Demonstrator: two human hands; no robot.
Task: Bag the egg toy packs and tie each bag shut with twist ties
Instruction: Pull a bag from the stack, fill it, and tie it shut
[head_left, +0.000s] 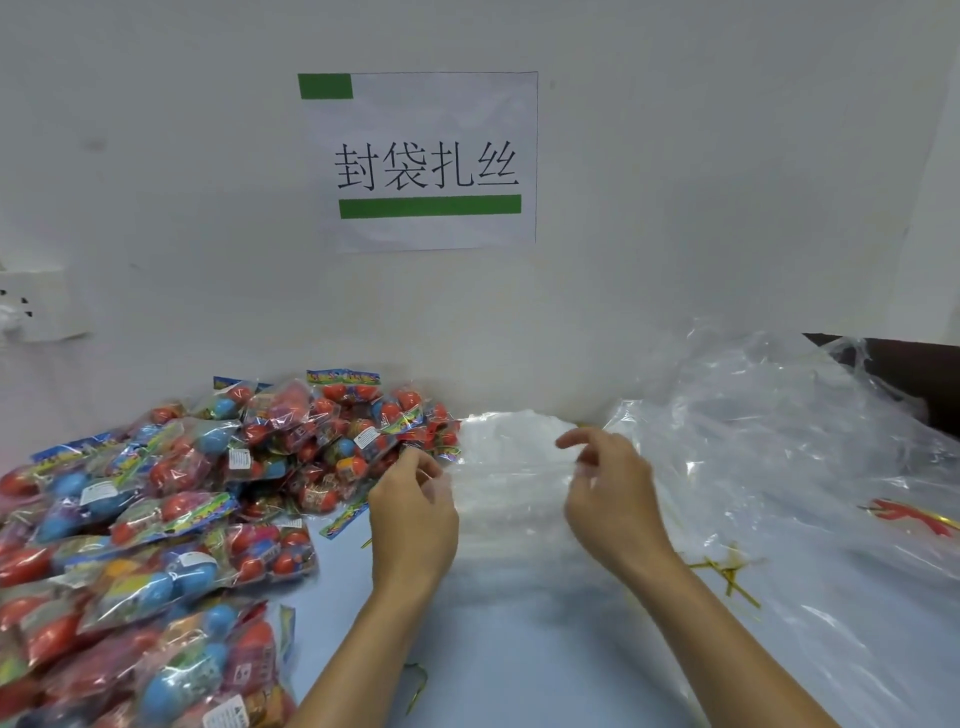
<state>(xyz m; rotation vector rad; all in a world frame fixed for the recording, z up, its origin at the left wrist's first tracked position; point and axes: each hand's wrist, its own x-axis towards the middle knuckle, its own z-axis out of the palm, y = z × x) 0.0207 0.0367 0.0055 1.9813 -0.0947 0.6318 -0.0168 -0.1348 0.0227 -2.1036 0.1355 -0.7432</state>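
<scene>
A large heap of egg toy packs (156, 509), red and blue eggs in clear wrappers, covers the left of the table. In the middle lies a stack of clear plastic bags (511, 467). My left hand (413, 512) pinches the left edge of the top bag. My right hand (610, 493) pinches its right edge, fingers curled and forefinger raised. Gold twist ties (727, 569) lie scattered to the right under loose plastic.
A big crumpled clear plastic sheet (789, 441) fills the right side, with a red and gold item (909, 514) under it. A white wall with a paper sign (421, 161) stands right behind the table. One twist tie (415, 686) lies near my left forearm.
</scene>
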